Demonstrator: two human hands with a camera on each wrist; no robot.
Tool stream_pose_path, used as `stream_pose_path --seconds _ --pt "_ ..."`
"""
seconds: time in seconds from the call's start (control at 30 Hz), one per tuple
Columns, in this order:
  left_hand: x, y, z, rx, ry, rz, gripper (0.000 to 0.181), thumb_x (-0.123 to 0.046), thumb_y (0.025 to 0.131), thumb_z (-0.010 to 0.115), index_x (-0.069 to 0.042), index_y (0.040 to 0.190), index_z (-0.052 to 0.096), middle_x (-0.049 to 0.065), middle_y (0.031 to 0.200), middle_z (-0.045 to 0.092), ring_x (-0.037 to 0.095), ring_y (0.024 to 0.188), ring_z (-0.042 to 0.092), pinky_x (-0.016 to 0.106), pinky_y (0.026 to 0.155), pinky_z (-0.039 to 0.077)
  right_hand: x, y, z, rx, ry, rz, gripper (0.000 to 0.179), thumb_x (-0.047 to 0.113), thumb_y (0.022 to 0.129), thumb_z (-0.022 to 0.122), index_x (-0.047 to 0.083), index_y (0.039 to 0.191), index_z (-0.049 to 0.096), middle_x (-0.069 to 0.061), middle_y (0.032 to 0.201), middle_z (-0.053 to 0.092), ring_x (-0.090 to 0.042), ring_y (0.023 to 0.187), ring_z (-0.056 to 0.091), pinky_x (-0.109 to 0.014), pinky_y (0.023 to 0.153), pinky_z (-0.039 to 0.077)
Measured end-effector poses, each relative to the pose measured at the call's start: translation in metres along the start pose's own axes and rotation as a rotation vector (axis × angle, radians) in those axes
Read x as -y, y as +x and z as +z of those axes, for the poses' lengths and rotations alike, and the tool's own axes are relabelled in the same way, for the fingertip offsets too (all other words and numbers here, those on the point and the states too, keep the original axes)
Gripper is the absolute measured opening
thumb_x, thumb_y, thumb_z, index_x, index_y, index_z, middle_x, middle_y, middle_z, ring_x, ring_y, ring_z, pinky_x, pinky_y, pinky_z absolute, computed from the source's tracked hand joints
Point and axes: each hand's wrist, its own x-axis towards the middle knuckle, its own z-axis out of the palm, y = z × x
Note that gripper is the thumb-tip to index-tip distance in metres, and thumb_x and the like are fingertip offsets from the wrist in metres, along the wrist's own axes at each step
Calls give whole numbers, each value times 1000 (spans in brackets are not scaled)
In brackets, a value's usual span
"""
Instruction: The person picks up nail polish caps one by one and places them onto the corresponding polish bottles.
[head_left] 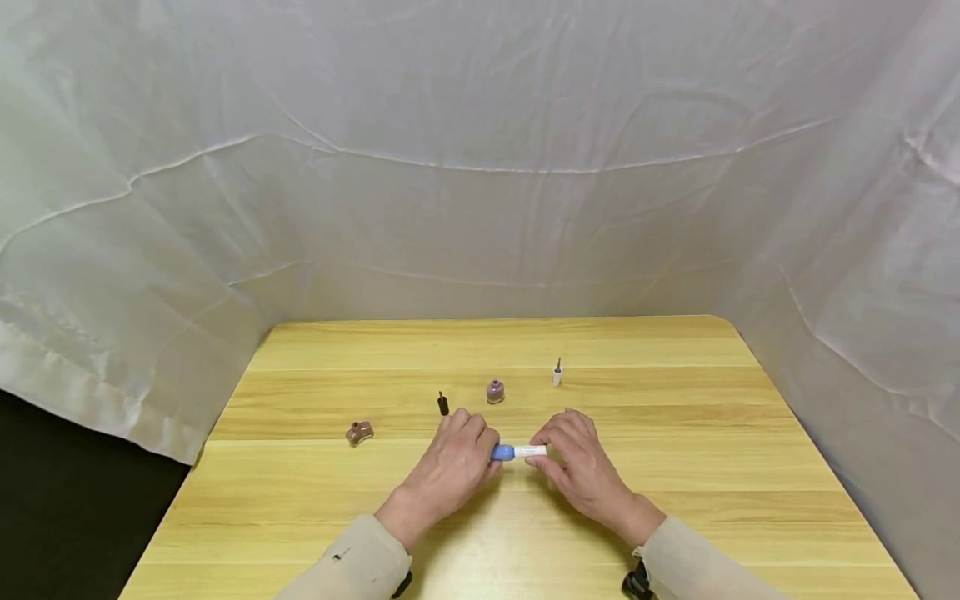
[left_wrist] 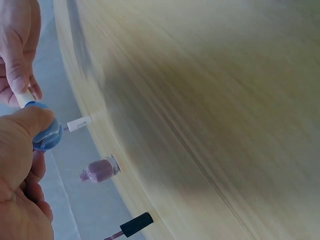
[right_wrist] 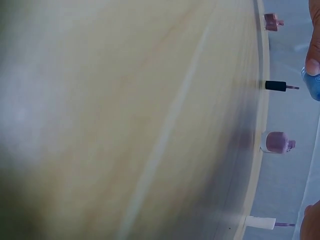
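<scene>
We hold a blue nail-polish bottle just above the table, or perhaps on it; we cannot tell which. The fingers of our left hand curl round the bottle, with the thumb pressed on its side. Our right hand pinches the white cap at three o'clock of the bottle, between thumb and fingertips. Cap and bottle meet end to end; whether the thread is loose, we cannot tell. We judge the step in hand to be uncapping, since other bottles stand open. The next move would call for a steady left grip and a twist of the cap, then a straight draw toward three o'clock so the brush clears the neck.

Around the blue bottle, the purple polish bottle stands at twelve, the white brush cap at one, the black brush cap at ten, and the star-shaped polish bottle at nine. Both caps stand brush up, so a careless sweep could tip them. The black one is just beside our left fingers. The far edge runs at twelve, with cloth behind. Our freest room is toward three o'clock, where bare wood reaches the right edge.
</scene>
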Motion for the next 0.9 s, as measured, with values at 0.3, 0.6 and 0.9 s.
stream_pose_path --seconds 0.3,0.6,0.9 --pt "-1 0 2 4 -31 -17 22 -38 101 72 -16 102 69 -5 96 61 14 90 45 28 81 40 0 0 -1 2 -18 4 17 26 93 78 15 101 67 7 98 65 -19 104 59 -61 111 36" --pt "1 0 0 -29 -114 -61 21 -37 99 75 -17 103 71 -6 101 65 14 93 46 30 83 41 2 0 0 -24 0 24 16 27 96 75 15 104 67 4 105 65 -20 107 57 -50 107 37" --pt "2 0 -3 -40 -112 -81 23 -40 96 78 -18 100 73 -6 102 69 15 95 49 30 82 41 3 1 1 -28 -9 22 17 25 95 77 15 104 67 3 107 65 -21 108 56 -48 106 37"
